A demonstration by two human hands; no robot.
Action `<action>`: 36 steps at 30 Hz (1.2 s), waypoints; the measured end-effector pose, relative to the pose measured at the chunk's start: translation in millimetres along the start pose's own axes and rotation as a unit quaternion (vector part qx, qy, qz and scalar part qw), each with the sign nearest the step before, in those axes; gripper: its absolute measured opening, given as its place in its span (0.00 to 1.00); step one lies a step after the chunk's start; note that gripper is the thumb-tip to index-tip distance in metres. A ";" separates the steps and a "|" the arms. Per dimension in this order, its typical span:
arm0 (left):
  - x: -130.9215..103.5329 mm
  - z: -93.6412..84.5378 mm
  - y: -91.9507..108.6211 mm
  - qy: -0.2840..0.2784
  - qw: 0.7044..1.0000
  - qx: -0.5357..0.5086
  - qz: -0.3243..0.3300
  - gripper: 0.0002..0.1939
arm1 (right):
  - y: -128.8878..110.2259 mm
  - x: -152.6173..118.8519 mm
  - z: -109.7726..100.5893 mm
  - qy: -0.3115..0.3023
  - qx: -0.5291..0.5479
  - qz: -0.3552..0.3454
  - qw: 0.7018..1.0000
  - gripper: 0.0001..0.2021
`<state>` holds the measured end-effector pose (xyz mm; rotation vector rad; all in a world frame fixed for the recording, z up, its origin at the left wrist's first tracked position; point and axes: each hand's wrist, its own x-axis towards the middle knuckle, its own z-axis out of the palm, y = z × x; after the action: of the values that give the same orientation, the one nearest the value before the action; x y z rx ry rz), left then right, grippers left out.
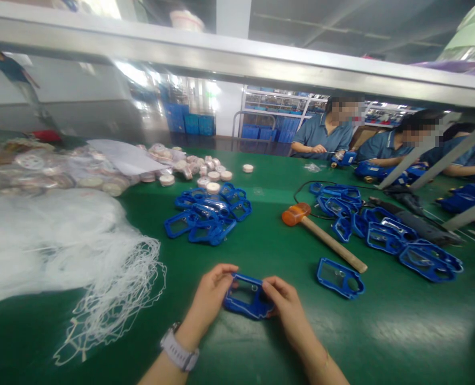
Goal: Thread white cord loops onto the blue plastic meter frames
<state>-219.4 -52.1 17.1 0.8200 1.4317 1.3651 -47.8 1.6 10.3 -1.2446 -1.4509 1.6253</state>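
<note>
Between my two hands, low over the green table (261, 353), is a blue plastic housing frame (243, 307) with a rectangular opening and a smaller opening at its right. My left hand (215, 289) grips its left end, thumb and fingers closed on the edge. At the right end, my right hand (282, 294) pinches the same frame. A similar blue frame (340, 278) lies alone to the right. Past it rests a mallet (297, 214) with an orange head and a wooden handle.
Blue frames are piled ahead (209, 214) and at right (381, 230), near a dark tool (417, 222). White netting with strings (121, 289) covers the left side, beside bagged round discs (77, 166). Co-workers (327, 131) sit across. A metal shelf beam (237, 56) crosses overhead.
</note>
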 end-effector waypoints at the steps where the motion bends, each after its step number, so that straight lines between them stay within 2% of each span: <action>1: -0.1 -0.3 -0.1 -0.006 1.000 0.003 -0.001 0.14 | -0.8 -0.3 0.2 -0.002 0.000 -0.005 1.000 0.15; 7: -0.6 -3.2 -0.3 -0.040 0.999 0.015 -0.014 0.12 | -2.4 -1.0 -0.1 -0.009 -0.021 -0.026 0.999 0.15; 15: 2.0 -6.2 1.1 -0.072 0.997 0.024 -0.008 0.10 | 0.6 -2.6 -0.7 -0.009 -0.008 -0.004 1.000 0.15; 21: 0.3 -10.4 3.7 -0.102 0.994 -0.015 -0.044 0.17 | 0.2 0.2 -0.1 0.004 0.066 0.026 0.997 0.16; 25: -1.1 -15.3 6.7 -0.131 0.988 -0.051 -0.068 0.20 | 2.9 1.3 -2.4 -0.009 0.104 0.043 0.994 0.16; 31: -0.4 -19.9 6.9 -0.139 0.989 -0.029 -0.045 0.21 | 3.9 1.2 -5.3 -0.022 0.122 0.046 0.991 0.15; 34: 0.5 -19.9 4.9 -0.152 0.988 0.005 -0.034 0.23 | 2.3 2.0 -6.6 -0.019 0.123 0.040 0.991 0.16; 36: 1.0 -18.4 2.8 -0.141 0.989 0.046 -0.018 0.22 | 0.4 1.9 -7.5 -0.008 0.102 0.026 0.994 0.16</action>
<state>-237.3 -56.9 18.1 1.0009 1.2865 1.1121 -41.6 6.2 9.9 -1.1626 -1.2349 1.7737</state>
